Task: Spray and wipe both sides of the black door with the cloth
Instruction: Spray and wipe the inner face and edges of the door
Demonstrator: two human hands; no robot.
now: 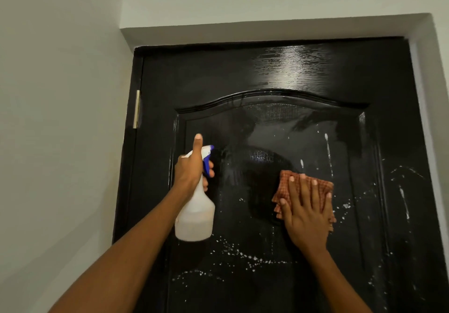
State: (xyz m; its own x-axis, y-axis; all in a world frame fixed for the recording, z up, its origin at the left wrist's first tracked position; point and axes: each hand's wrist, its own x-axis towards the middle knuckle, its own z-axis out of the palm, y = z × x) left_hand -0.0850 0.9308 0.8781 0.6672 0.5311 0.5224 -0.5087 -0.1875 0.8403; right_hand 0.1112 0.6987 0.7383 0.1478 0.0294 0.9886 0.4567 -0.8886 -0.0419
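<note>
The glossy black door (279, 74) fills the view, closed in its frame, with an arched raised panel. White spray droplets and streaks dot the panel's lower part and right side. My left hand (192, 167) grips the neck of a translucent white spray bottle (195, 215) with a blue-and-white trigger head, held upright just in front of the door's left part; my thumb sticks up. My right hand (306, 210) lies flat with fingers spread, pressing an orange checked cloth (289, 181) against the door panel at mid height.
A brass hinge (136, 108) sits on the door's left edge. White walls flank the frame on the left (60, 118) and right (435, 118), with a white lintel (267, 29) above.
</note>
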